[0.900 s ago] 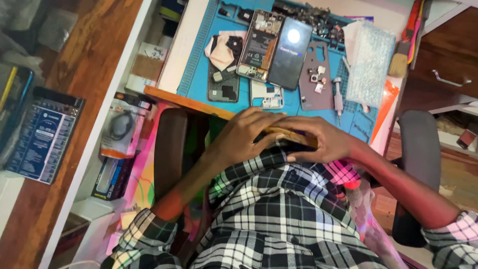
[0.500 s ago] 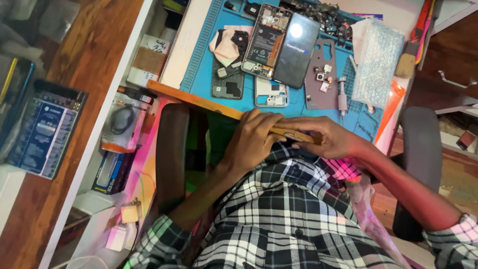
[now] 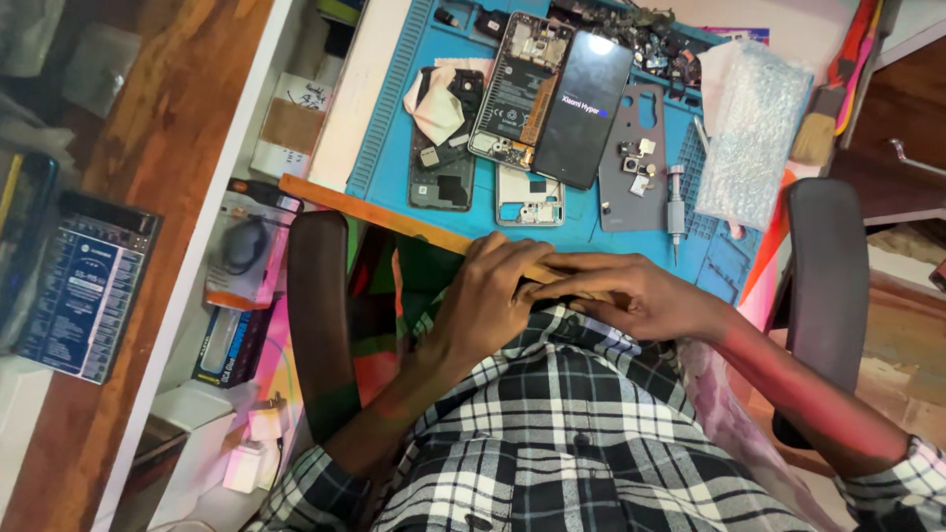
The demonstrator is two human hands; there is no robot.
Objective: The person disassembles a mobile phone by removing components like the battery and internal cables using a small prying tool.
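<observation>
Evidently both hands rest flat, fingers loosely curled and holding nothing, on the counter edge: left hand, right hand. Just beyond the fingers, the lit phone looks light, stiff, slippery and fragile; best gripped by its long side edges.

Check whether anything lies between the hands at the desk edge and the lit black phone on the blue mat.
A pale open phone frame lies on the blue mat between the left hand and the lit black phone; the right hand has a small screwdriver nearby.

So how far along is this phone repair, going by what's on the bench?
Already apart: the opened phone body, grey back cover and small loose parts lie on the blue mat. The screen is lit. Both hands, left hand and right hand, rest at the desk edge, holding nothing visible. Reassembly remains.
</observation>
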